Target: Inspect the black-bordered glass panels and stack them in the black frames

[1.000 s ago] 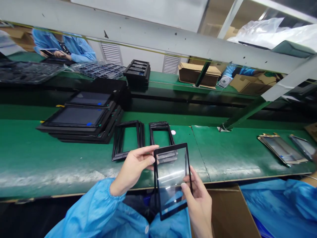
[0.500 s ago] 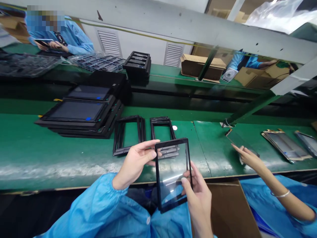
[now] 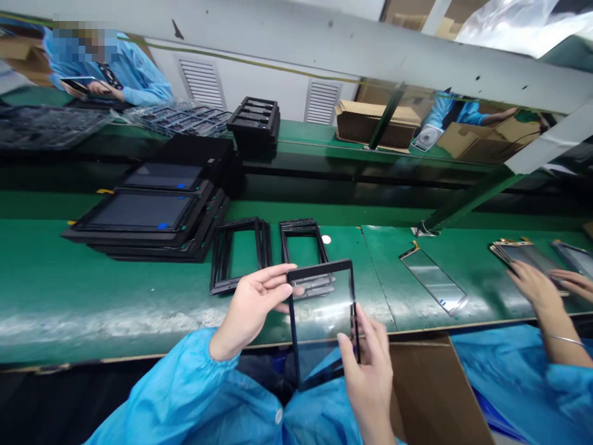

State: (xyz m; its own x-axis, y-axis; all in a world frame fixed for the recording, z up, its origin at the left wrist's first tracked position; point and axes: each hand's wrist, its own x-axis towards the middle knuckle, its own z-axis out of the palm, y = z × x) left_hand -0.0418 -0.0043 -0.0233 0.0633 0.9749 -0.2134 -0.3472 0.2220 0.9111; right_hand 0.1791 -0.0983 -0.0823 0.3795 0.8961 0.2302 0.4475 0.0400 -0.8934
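Observation:
A clear glass panel with a black border [image 3: 323, 321] is held upright over the front edge of the green belt [image 3: 115, 296]. My left hand [image 3: 252, 306] pinches its top left corner between thumb and fingers. My right hand [image 3: 365, 364] grips its lower right edge, thumb on the front face. Just behind the panel lie two low stacks of black rectangular frames [image 3: 241, 253], the right stack [image 3: 303, 247] partly hidden by the glass.
Stacked black trays with dark screens [image 3: 148, 216] sit at the left. A single glass sheet [image 3: 433, 278] lies right of centre. A neighbour's hands [image 3: 542, 284] rest by a pile of panels [image 3: 523, 253]. A cardboard box [image 3: 426, 395] stands below.
The neighbour's hand has left a glass sheet on the belt and drawn back to the right pile. My panel has tilted slightly; both my hands keep their grip.

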